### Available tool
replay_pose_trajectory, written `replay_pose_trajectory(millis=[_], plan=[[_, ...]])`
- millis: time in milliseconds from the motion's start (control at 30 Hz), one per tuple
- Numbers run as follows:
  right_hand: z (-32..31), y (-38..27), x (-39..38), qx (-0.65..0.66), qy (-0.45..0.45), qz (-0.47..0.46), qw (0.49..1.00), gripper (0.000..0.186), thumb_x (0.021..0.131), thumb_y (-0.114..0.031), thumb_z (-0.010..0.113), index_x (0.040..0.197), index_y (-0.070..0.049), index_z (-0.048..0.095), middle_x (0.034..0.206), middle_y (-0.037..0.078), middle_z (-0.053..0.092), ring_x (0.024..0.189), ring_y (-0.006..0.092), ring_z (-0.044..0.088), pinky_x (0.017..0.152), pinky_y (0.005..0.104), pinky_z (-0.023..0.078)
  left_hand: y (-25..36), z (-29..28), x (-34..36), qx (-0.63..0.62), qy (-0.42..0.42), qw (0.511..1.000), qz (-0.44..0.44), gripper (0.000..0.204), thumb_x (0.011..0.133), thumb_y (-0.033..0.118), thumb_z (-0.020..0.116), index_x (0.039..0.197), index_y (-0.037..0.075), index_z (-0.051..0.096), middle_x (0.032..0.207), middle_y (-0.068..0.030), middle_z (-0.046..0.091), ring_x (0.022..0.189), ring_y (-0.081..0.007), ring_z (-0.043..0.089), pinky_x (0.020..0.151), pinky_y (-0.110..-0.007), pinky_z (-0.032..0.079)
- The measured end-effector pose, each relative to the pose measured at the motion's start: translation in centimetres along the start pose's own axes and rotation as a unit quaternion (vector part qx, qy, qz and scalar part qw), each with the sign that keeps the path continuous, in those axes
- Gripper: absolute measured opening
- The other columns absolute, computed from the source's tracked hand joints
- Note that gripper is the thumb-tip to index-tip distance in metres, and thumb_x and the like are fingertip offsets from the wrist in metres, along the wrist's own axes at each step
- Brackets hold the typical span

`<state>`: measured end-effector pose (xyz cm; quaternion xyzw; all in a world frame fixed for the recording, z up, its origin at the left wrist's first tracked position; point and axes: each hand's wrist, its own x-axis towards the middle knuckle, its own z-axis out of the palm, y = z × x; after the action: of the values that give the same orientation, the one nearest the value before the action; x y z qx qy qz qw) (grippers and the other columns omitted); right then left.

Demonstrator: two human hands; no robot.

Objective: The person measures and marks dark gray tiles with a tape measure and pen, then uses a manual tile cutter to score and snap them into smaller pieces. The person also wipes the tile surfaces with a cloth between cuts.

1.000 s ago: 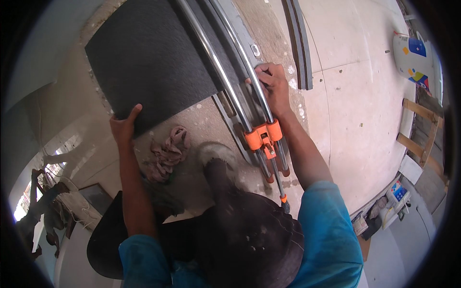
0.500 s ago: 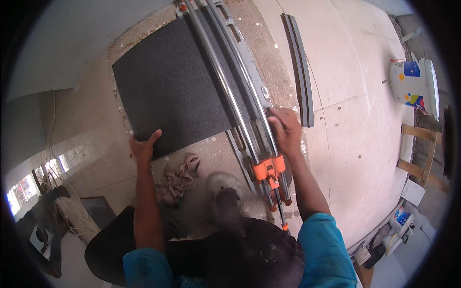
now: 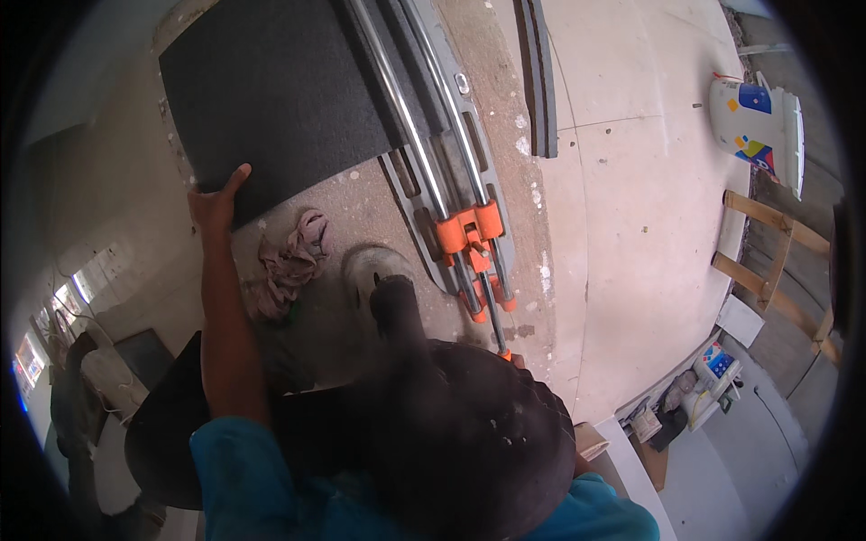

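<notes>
A large dark grey tile point(image 3: 280, 86) lies on a manual tile cutter point(image 3: 421, 126) and reaches out past its left side. My left hand point(image 3: 215, 203) grips the tile's near left corner, thumb on top and the other fingers round the edge. The cutter has two chrome rails and an orange carriage point(image 3: 469, 228) at their near end. A metal handle point(image 3: 492, 311) with an orange tip slopes from the carriage toward me. At that tip only a sliver of my right hand point(image 3: 518, 361) shows; my dark-clothed knee hides the rest, so its grip is unclear.
A crumpled pinkish rag point(image 3: 296, 257) lies by my foot point(image 3: 390, 293). Narrow dark tile strips point(image 3: 538, 86) rest on the floor right of the cutter. Farther right are a white bucket point(image 3: 756, 126) on its side and a wooden frame point(image 3: 771, 243).
My right hand has left the cutter's right side and drawn back to the handle's end. The view has shifted, placing the cutter and tile higher. My left hand stays on the tile's corner.
</notes>
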<state>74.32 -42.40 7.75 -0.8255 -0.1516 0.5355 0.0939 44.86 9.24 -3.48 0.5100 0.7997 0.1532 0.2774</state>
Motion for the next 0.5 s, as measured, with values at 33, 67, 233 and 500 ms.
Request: replay_pose_trajectory(millis=[33,67,233,500], plan=[[1.7,5.0,1.2,-0.010,0.017,-0.020,1.000,0.039,0.096,-0.037,0.061,0.120,-0.007,0.054,0.086,0.020,0.066,0.083,0.0398,0.068,0.071,0.0458,0.051,-0.1,0.7,0.4,0.001,0.014,1.000,0.007,0.088,0.056,0.046,0.095,0.117,-0.009,0.063,0.114,-0.0214,0.068,0.105,-0.0324,0.066,0.092,-0.039,0.050],[2.2,6.4,1.2,-0.016,0.030,-0.031,0.999,0.037,0.096,-0.036,0.061,0.120,-0.008,0.055,0.084,0.020,0.066,0.082,0.0394,0.068,0.070,0.0456,0.051,0.3,0.9,0.4,-0.013,0.002,1.000,0.023,0.087,0.056,0.047,0.095,0.116,-0.009,0.063,0.113,-0.0211,0.068,0.104,-0.0319,0.066,0.092,-0.039,0.050],[-0.3,-3.1,-1.5,-0.065,0.104,-0.036,0.992,0.030,0.095,-0.030,0.063,0.115,-0.008,0.061,0.077,0.018,0.065,0.074,0.0372,0.068,0.066,0.0429,0.051,1.5,-0.9,-0.8,-0.012,-0.009,1.000,0.024,0.086,0.056,0.047,0.095,0.114,-0.009,0.066,0.110,-0.0190,0.070,0.102,-0.0299,0.068,0.092,-0.039,0.050],[-2.5,-13.7,-0.8,-0.020,0.170,-0.064,0.983,0.026,0.094,-0.025,0.066,0.112,-0.005,0.065,0.079,0.019,0.067,0.070,0.0329,0.069,0.065,0.0389,0.051,0.9,-0.4,0.0,-0.008,-0.027,0.999,0.022,0.084,0.057,0.046,0.094,0.115,-0.008,0.066,0.112,-0.0175,0.071,0.104,-0.0295,0.068,0.092,-0.037,0.050]])
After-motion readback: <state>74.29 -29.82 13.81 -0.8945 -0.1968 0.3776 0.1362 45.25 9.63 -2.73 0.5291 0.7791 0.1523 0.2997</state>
